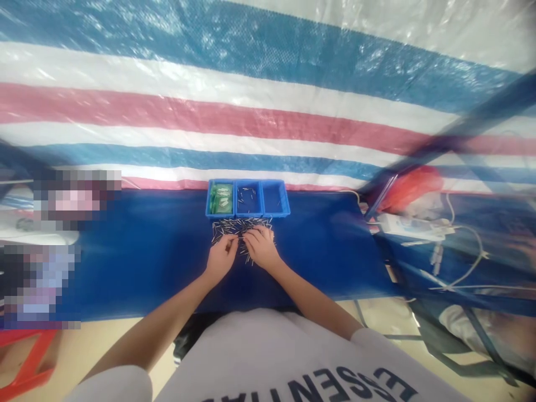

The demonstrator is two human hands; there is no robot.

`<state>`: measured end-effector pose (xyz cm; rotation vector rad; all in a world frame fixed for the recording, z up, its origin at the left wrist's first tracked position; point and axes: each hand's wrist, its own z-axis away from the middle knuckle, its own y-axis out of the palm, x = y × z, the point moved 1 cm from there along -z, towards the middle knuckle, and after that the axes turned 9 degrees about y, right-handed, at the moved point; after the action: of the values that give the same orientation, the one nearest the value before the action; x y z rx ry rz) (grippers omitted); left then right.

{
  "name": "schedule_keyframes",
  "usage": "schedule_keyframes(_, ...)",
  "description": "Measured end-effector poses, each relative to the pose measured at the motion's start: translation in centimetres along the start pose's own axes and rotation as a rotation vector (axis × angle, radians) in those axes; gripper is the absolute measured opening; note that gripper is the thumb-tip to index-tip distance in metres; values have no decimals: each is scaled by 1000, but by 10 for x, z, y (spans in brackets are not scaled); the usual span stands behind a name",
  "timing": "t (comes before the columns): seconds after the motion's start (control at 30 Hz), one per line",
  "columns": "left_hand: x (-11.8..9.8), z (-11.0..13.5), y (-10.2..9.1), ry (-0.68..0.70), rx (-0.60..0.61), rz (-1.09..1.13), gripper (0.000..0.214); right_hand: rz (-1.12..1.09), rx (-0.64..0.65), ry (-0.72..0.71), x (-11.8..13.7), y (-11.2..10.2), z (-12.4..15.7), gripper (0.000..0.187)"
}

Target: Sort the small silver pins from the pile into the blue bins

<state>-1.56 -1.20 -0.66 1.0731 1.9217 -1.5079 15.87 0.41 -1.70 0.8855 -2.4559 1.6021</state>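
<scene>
We've got a loose heap of slim metal pins (232,225), dark and silvery, on the blue tabletop (134,245), just at the near side of the blue three-compartment tray (249,215). Pieces lie crisscrossed at all angles, partly hidden, a few straying nearer us. We count several similar loose pins (247,193) scattered in the middle compartment; heads and tips too small to tell.

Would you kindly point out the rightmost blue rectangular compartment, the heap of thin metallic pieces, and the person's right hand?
Rightmost blue rectangular compartment (274,200): head view, bare floor.
Heap of thin metallic pieces (237,225): head view, upper part.
Right hand (261,247): head view, back.
</scene>
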Motion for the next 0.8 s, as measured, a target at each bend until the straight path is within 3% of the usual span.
schedule_keyframes(0.57,3,1,2,34,7,-35,25,-35,54,-1,0,-3,2,21)
schedule_keyframes(0.8,4,0,-2,53,20,-17,25,-12,7,4,2,-3,2,21)
